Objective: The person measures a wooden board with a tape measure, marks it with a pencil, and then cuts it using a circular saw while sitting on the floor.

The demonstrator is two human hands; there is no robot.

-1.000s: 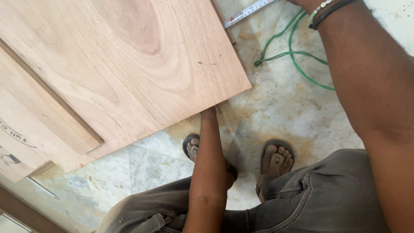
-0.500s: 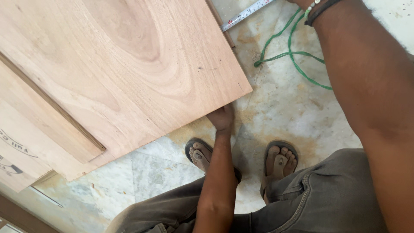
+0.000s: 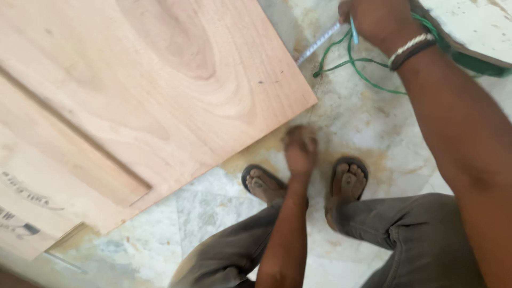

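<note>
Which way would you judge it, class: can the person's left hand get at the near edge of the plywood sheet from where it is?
Probably yes. The left hand sits low over the floor just off the plywood sheet, near its corner, and nothing lies between them.

Stained marble floor, daylight

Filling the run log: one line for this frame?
left hand: blurred, beside plywood sheet corner | right hand: holding tape measure | green cord: on floor

Smooth matt wooden plywood sheet, mottled polished stone floor, thin green plastic-coated cord, dusty grey cloth trousers
</note>
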